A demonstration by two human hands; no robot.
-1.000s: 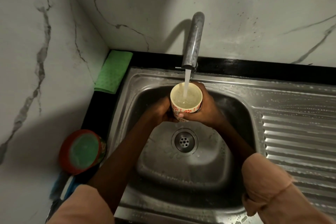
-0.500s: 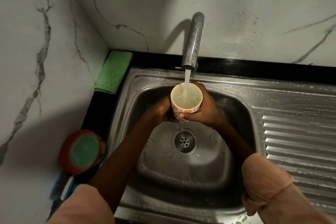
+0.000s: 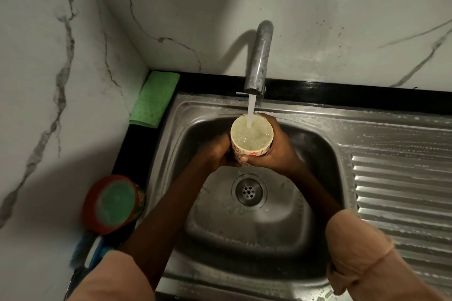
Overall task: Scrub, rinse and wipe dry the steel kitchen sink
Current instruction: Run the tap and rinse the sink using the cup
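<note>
A white cup [image 3: 249, 146] with a red flower pattern is held upright over the steel sink [image 3: 244, 222], right under the running tap [image 3: 259, 56]. Water pours into it and it is nearly full to the rim. My left hand [image 3: 216, 151] grips the cup from its left side. My right hand [image 3: 276, 149] wraps round its right side, thumb across the front. The drain [image 3: 249, 191] lies open below the cup. Soapy droplets speckle the sink's rim.
A green cloth [image 3: 155, 99] lies on the black counter in the back left corner. A red tub with green paste [image 3: 113, 203] sits left of the basin, a blue-white brush [image 3: 90, 247] beside it. The ribbed drainboard [image 3: 401, 193] stretches right. Marble walls close in behind and left.
The water level in the cup has risen close to the rim. Both hands and the cup stay in the same place under the tap.
</note>
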